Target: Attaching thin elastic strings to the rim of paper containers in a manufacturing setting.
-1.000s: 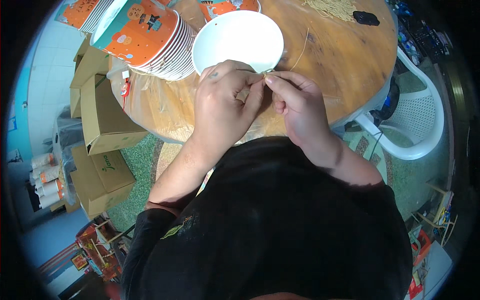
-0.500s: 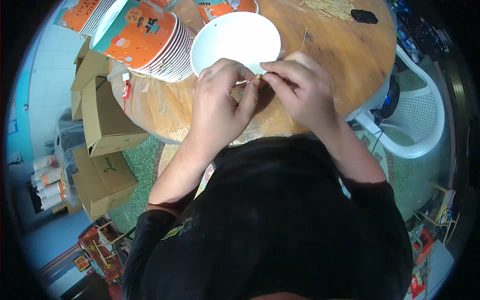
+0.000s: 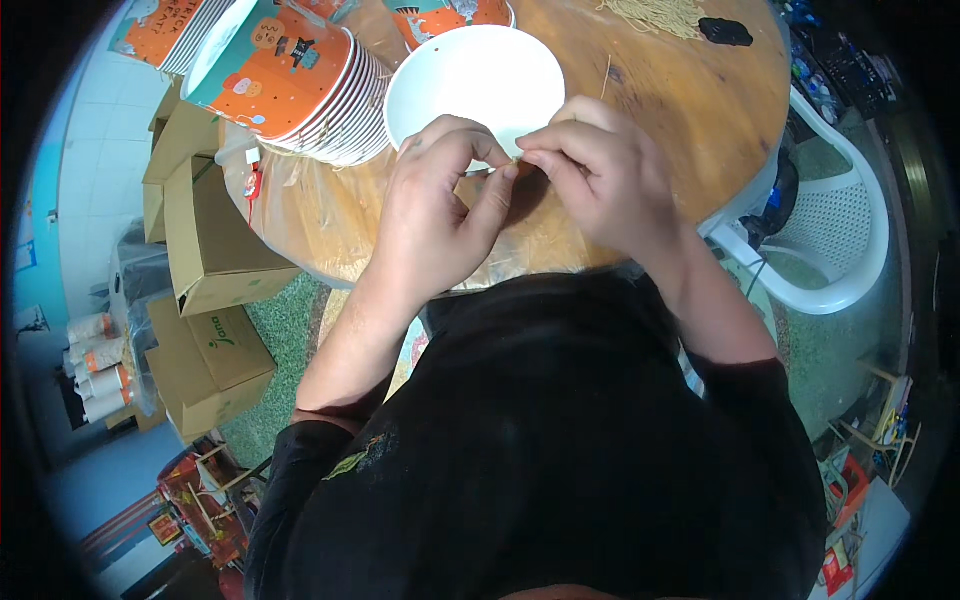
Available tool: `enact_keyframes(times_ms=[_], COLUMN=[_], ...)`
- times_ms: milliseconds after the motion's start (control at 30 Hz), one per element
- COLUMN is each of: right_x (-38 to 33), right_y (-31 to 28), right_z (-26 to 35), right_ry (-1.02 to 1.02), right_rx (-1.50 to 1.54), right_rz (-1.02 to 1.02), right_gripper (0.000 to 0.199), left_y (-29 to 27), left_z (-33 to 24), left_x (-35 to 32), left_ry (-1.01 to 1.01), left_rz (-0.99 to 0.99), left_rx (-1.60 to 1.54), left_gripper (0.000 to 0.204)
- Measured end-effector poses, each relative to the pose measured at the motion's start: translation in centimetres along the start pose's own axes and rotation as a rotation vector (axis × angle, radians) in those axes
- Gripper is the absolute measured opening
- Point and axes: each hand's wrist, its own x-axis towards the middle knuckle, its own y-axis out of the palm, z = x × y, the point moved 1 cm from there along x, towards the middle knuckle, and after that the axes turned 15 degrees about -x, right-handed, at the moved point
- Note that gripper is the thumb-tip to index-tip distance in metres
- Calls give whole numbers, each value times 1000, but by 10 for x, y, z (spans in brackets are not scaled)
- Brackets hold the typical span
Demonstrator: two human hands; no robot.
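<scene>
Pinching with their fingertips, the left hand (image 3: 435, 205) and the right hand (image 3: 615, 185) meet by the near rim of a white bowl (image 3: 475, 90). Each thumb and pointing finger closes on a tiny tan bit (image 3: 517, 160), too small to tell what it is. The near edge of the round table (image 3: 690, 135) runs under the wrists, close to a black shirt (image 3: 560, 430). Right of the right hand, wood shows out to the curved edge, and a white chair (image 3: 870, 240) stands beyond. A tall stack of tubs (image 3: 290, 75) sits near the left hand, so there is less room that way. Another stack (image 3: 155, 30), farther left, has dark letters on orange. A brown box (image 3: 232, 350) on the floor has green writing. The bowl looks round and smooth. See-through, crinkly plastic covers the wood. Tangled tan string (image 3: 655, 15) lies farther off, beside a flat black thing (image 3: 726, 32).
</scene>
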Motion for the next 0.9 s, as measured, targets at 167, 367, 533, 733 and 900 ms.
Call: enact_keyframes(times_ms=[167,367,533,733,900], right_x=[9,19,18,12,7], right_y=[-7,-11,1,2,3], right_z=[-3,-3,-5,-7,-6], right_ry=[54,-9,-89,-90,-75], right_rx=[-6,-161,-194,-59,-29], right_rz=[91,67,-52,-70,-129], right_gripper=[5,5,10,15,16], left_y=[-5,-4,-4,-6,0], left_z=[-3,-6,-7,-11,-17], left_x=[1,-1,0,6,28], left_ry=[48,79,99,-106,-229], left_rz=[119,164,222,53,36], left_rx=[15,94,160,-148,-2], left_gripper=[13,15,18,15,19])
